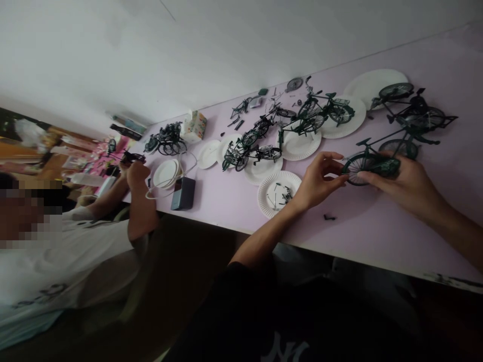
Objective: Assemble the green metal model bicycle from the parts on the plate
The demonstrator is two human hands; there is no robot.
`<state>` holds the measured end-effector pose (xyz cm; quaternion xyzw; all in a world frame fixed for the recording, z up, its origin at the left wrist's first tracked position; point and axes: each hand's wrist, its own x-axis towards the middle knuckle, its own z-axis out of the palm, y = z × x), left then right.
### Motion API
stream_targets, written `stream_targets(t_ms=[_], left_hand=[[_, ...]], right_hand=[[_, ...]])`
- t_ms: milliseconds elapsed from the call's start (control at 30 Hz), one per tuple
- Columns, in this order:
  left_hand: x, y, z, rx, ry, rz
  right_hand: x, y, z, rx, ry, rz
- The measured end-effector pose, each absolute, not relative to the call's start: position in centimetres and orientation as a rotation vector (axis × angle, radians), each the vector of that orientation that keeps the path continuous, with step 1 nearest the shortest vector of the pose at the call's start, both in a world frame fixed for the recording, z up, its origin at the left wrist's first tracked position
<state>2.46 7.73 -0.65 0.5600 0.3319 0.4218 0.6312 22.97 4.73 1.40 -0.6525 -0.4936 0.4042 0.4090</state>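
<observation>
A dark green model bicycle (364,162) is held over the table at the right, its spoked wheel turned towards my left side. My right hand (407,178) wraps around its lower frame, the thumb lying by the wheel. At the wheel's outer edge, my left hand (320,177) pinches with thumb and fingertips; any small part between them is hidden. A small black part (329,217) lies on the table below my hands. Beside my left forearm, a paper plate (263,193) carries thin silvery and black bicycle parts.
Several finished-looking model bicycles (335,108) stand over paper plates (360,118) along the table (222,201). Others lie at the far right (418,113). Further left are a tissue box (194,126), a dark grey box (183,194) with a white cable, and a co-worker (139,186) handling a bicycle.
</observation>
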Motion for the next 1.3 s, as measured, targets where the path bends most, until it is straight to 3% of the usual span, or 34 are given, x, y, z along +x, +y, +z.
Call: stream_targets(t_ms=[167, 400, 600, 800, 1300], left_hand=[[2.2, 8.2, -0.5, 1.282, 0.829, 1.019], [2.2, 8.8, -1.3, 1.332, 0.930, 1.035], [2.3, 8.8, -2.1, 1.375, 0.933, 1.006], [2.4, 8.4, -2.6, 1.385, 0.787, 0.956], [2.4, 8.2, -2.4, 1.314, 0.758, 0.919]], right_hand=[[24.0, 4.7, 1.2, -1.673, -1.545, 0.930], [25.2, 3.7, 1.3, -1.926, -2.008, 0.491], [24.0, 2.9, 0.8, -1.562, -2.128, 0.007], [23.6, 2.9, 1.2, -1.220, -2.166, 0.085], [23.5, 3.4, 0.8, -1.257, -2.058, 0.365]])
